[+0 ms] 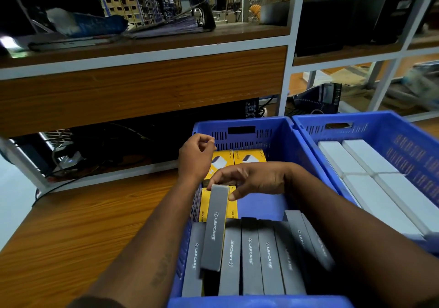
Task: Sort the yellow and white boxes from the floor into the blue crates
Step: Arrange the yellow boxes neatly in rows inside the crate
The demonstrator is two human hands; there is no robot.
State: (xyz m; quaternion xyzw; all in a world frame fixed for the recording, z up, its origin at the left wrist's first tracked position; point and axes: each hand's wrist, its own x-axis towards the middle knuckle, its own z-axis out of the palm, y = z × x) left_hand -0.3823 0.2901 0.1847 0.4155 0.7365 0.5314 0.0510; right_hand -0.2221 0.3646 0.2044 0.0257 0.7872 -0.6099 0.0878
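The yellow box (215,229) stands on its long edge, grey side up, in the left blue crate (280,141), poking up above the row of boxes (251,257) already packed across the near end. Your right hand (251,179) pinches its far top end, with the thumb (234,195) on the right face and the fingertips (213,181) curled over the left corner, so the grip is small and high. Your left hand (196,156) hovers over the crate's left wall with the fingers loosely curled and holding nothing.

To finish this step well, I'd tip the box upright so it lines up with its neighbours, then press it straight down into the slot near the left wall rather than sliding it sideways. It sits tilted across the two boxes beside it, so it may catch on their top edges; let your free hand part them or steady the near end.

There is bare blue floor in the middle of this crate, to the right of your fingers, with more yellow boxes (248,156) lying flat at the far end. The right blue crate (356,122) touches this one rim to rim and holds the white boxes (363,155). Keep your right forearm low over that shared rim. The wooden desk (71,224) lies open on your left.
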